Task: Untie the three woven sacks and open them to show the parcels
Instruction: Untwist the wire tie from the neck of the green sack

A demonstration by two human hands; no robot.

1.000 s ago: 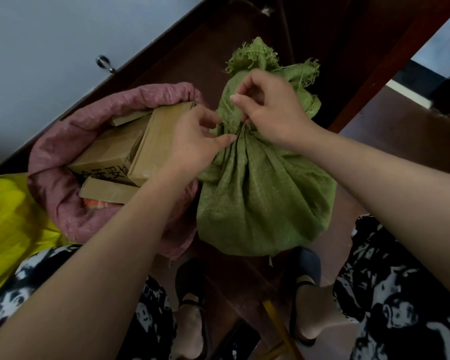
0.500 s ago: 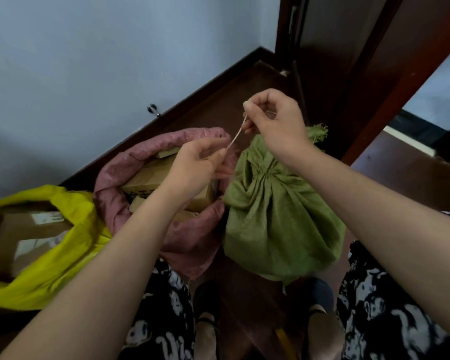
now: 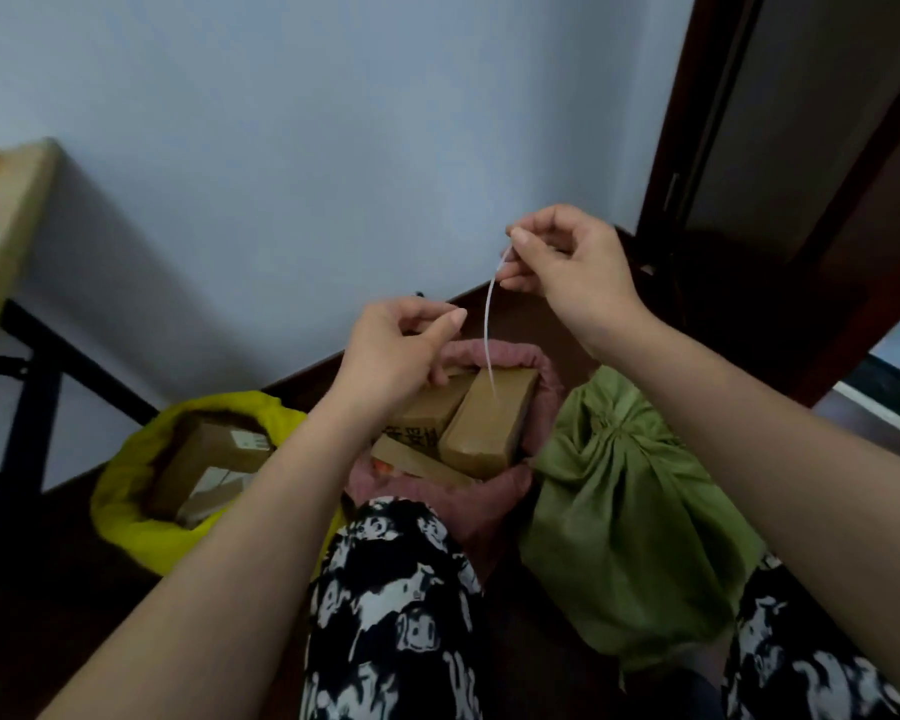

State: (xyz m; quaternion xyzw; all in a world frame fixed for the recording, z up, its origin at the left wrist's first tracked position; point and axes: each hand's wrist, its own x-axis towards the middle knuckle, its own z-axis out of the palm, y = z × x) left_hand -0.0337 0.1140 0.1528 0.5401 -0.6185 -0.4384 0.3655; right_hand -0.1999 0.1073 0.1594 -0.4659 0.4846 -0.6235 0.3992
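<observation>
Since the earlier frame both hands have risen clear of the green woven sack (image 3: 630, 517), and the thin white tie string (image 3: 489, 324) now hangs free of its neck. The right hand (image 3: 567, 267) pinches the string's upper end between thumb and fingertips; the left hand (image 3: 396, 350) is curled beside it, and whether it grips anything cannot be told.

The green sack stands on the dark wooden floor (image 3: 48, 589), its neck untied but still gathered. Just left of it the pink woven sack (image 3: 494, 506) lies open on brown cardboard parcels (image 3: 489, 423); farther left the yellow woven sack (image 3: 126, 517) is open likewise.

Judgement: third sack, untying done. Next move: discard the string, spread the gathered neck and fold it down.
</observation>
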